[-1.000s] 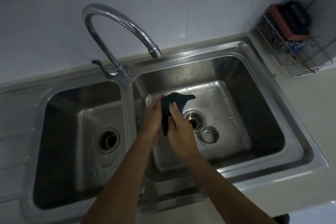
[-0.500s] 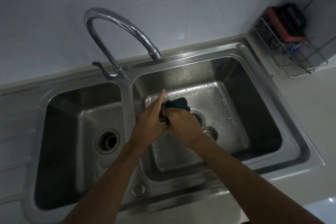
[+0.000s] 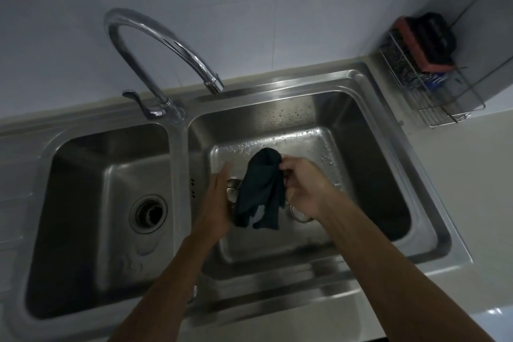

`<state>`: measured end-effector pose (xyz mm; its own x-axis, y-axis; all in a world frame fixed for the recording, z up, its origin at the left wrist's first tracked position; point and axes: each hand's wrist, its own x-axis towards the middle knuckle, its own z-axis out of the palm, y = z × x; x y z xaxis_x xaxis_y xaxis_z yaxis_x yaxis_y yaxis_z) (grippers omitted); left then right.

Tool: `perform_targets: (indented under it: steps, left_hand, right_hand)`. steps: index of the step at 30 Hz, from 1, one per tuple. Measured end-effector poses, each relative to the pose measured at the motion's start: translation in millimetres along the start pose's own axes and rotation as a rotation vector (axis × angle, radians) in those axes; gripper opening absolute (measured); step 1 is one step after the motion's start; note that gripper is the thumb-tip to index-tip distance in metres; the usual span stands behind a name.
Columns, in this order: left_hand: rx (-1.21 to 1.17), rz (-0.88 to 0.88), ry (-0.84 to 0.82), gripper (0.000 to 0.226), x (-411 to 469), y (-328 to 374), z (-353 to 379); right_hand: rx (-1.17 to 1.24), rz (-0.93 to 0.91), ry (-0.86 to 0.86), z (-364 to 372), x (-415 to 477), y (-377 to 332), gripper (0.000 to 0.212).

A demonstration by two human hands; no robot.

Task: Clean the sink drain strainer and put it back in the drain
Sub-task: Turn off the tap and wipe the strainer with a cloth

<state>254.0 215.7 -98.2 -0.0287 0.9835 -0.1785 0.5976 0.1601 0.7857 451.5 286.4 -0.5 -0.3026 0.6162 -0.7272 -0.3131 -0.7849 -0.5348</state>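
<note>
Over the right basin [image 3: 369,175] of a steel double sink, my left hand [image 3: 216,203] holds a round metal strainer [image 3: 232,189]; only part of its rim shows past my palm. My right hand [image 3: 305,189] pinches the top of a dark cloth [image 3: 263,191], which hangs down against the strainer. A second round metal piece [image 3: 301,216] lies on the basin floor, half hidden under my right wrist. The cloth and my hands hide the right basin's drain.
A curved chrome tap [image 3: 166,44] reaches over the right basin, its lever [image 3: 136,97] at the left. The left basin has an open drain [image 3: 149,212]. A wire rack [image 3: 433,91] with a red-and-black sponge [image 3: 424,41] stands on the counter at the far right corner.
My right hand has drawn away to the right and lifted the cloth, which now hangs loose instead of being bunched against the strainer. My left hand stays beside it.
</note>
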Motion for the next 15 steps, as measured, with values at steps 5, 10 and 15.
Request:
perform_targets:
  steps: [5,10,15]
  left_hand:
    - [0.07,-0.279,-0.072,0.11,9.9,-10.8,53.4]
    - [0.281,-0.392,-0.182,0.086,10.6,-21.1,79.2]
    - [0.492,-0.378,-0.193,0.086,4.3,-22.9,84.9]
  right_hand:
    - [-0.081,-0.053,0.035,-28.1,-4.2,-10.8,0.033]
    - [-0.116,-0.053,0.045,-53.7,-6.7,-14.1,0.038]
    - [-0.134,-0.069,0.025,-66.8,-8.9,-16.5,0.03]
